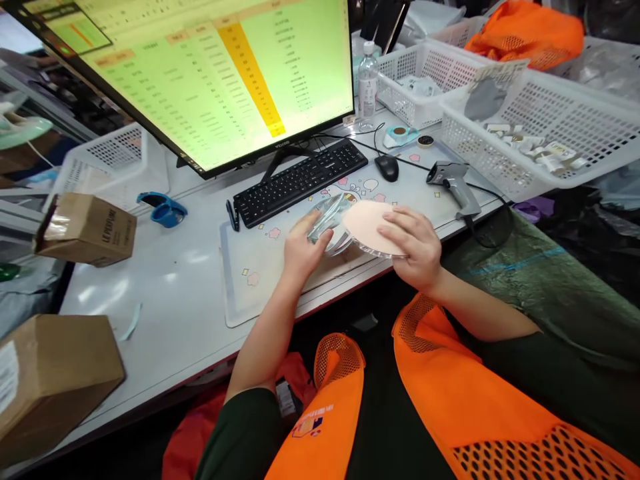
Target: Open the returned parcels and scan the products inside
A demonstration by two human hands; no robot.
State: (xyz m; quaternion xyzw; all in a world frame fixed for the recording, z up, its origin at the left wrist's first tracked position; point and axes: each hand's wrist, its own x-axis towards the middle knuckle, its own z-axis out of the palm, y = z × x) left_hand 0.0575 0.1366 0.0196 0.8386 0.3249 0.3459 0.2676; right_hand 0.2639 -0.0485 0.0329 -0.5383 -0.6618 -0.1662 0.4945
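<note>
Pale oval piece (369, 225) and clear wrapper (327, 219) held above the near part of the desk mat (265, 287).
The right hand's (417, 245) fingers are clamped on the oval's right side; the left hand's (305, 252) thumb and fingers pinch the wrapper. Beyond them, the scanner (455, 185) lies to the right, with the keyboard (303, 180) and mouse (387, 168) farther back. The monitor (200, 80) blocks the view behind, beside a bottle (368, 87) and white basket (535, 127).
</note>
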